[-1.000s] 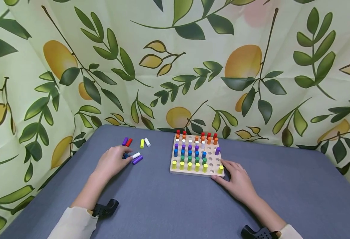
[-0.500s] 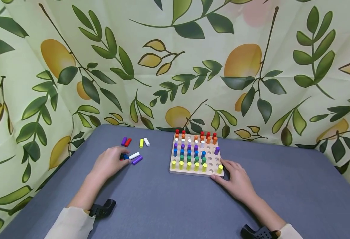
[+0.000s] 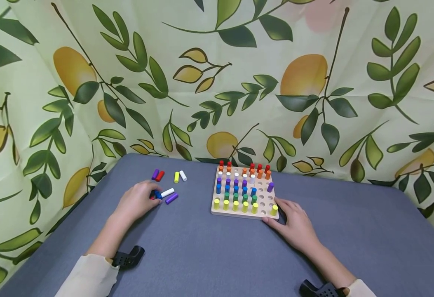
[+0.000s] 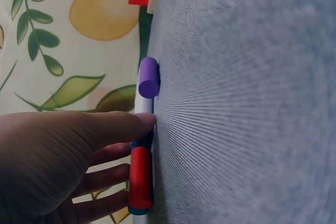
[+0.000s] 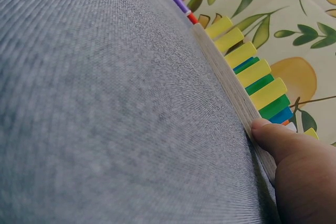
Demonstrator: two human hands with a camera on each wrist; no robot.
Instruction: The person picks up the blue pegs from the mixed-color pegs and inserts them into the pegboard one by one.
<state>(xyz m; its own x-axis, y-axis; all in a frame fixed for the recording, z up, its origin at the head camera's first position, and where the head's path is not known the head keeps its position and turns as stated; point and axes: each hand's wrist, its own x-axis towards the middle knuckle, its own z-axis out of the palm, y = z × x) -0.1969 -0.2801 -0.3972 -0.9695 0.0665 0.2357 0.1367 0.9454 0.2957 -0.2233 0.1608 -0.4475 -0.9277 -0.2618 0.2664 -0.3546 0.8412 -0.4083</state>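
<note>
In the head view, my left hand is low over loose pegs at the left, its thumb and fingers pinching a blue peg. A white peg and a purple peg lie just beside its fingertips. The left wrist view has a red peg lying by the fingers, below the thumb. My right hand holds the wooden pegboard at its near right corner, thumb on the front edge and fingers along the right side. Coloured pegs stand upright in rows on the board, with several bare holes toward the right.
Behind the left hand lie another purple peg, another red peg, a yellow peg and another white peg. All rest on the grey-blue tabletop. A leaf-and-fruit patterned cloth hangs along the back and left.
The left hand's fingers have shifted slightly among the loose pegs, and more of the blue peg shows at its fingertips. The right hand keeps its place on the pegboard.
</note>
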